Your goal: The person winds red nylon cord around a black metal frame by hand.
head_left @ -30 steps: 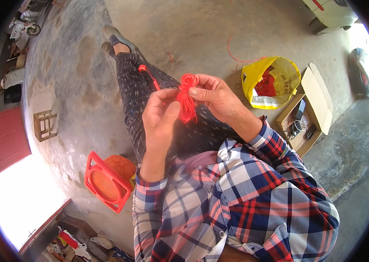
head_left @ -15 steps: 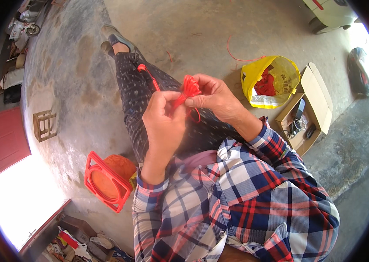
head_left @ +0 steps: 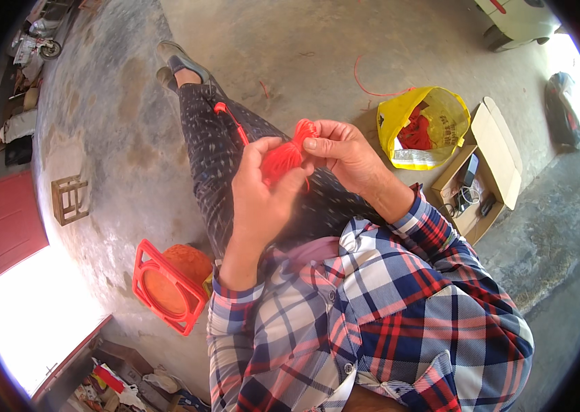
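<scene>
Above my lap I hold a bundle of red cord [head_left: 280,162] in both hands. My left hand [head_left: 261,196] is closed around its wider, rounded lower part, thumb on the near side. At the narrow neck near the looped top, my right hand [head_left: 346,154] pinches the cord between thumb and fingers. A red cord with a thicker end piece [head_left: 220,108] lies across my patterned trouser leg, leading toward my left hand. Part of the bundle is hidden behind my fingers.
To the right stands an open yellow bag [head_left: 393,130] with red material inside. Beside it is an open cardboard box [head_left: 503,154] holding dark devices and a white cable. A red-orange cone with a square base [head_left: 142,275] lies at left; a small wooden stool [head_left: 70,199] stands farther off.
My left hand has shifted so that more of the bundle's rounded body shows between my hands. My right hand has stayed near the looped top, its fingers moved slightly at the neck.
</scene>
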### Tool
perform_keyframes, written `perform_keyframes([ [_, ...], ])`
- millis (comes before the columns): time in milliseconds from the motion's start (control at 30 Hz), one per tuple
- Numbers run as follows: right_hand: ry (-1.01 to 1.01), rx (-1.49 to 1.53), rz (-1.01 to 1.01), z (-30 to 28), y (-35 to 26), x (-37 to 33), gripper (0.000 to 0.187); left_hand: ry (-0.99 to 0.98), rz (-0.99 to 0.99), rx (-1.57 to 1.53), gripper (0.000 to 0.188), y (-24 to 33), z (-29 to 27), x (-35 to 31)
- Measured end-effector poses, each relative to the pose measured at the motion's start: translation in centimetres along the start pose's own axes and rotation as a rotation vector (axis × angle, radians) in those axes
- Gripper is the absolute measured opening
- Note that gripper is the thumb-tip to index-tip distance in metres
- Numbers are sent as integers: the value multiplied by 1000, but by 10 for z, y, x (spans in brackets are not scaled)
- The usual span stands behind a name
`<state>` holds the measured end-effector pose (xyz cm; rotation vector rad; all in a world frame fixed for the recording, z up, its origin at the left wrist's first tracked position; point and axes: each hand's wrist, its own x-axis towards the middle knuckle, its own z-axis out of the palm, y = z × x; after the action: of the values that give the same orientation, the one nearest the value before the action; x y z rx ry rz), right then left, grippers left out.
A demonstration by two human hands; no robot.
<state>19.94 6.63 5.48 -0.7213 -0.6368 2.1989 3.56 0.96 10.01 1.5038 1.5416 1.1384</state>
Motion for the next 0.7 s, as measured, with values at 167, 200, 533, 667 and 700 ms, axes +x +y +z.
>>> perform_keyframes([
  [167,-10,-83,-33,-3,-4,-4,18,-39,-39,269,18,-2,-2,-4],
  [200,23,-127,-99,-7,-8,-2,20,-56,-39,288,17,-4,-5,-4],
  [533,-220,-823,-262,6,-29,-3,22,-210,-273,-6,19,2,-16,0],
  [667,-118,-415,24,-8,-34,-11,14,-202,-407,-367,19,-5,-23,3],
  [700,-142,-353,25,-13,-34,-10,12,-201,-408,-365,19,-4,-26,2],
])
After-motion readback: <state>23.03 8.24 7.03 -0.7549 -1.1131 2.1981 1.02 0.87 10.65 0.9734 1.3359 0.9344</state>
